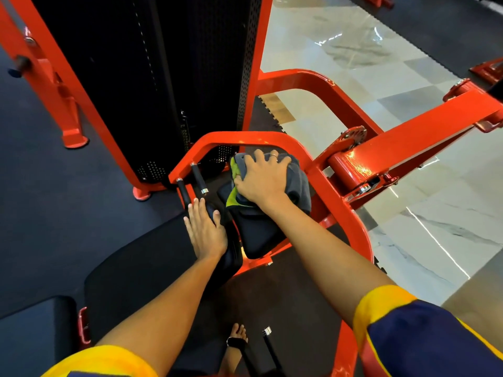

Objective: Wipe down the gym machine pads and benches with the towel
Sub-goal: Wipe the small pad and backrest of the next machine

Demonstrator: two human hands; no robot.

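Observation:
A grey towel point(298, 183) with a lime-green edge lies bunched on top of a black machine pad point(257, 234) inside the orange frame. My right hand point(261, 180) presses flat on the towel, fingers spread, a ring on one finger. To the left, my left hand point(205, 231) rests with straight fingers on a second black pad point(232, 257), its fingertips near two black grip handles point(192, 185). A wide black seat pad point(141, 270) sits lower left.
The orange machine frame point(351, 224) curves around the pads, with a pivot arm point(408, 148) running to the right. A black perforated weight-stack cover point(163, 77) stands behind. Dark rubber flooring lies left, glossy tiles point(449, 227) right. My foot point(236, 346) shows at the bottom.

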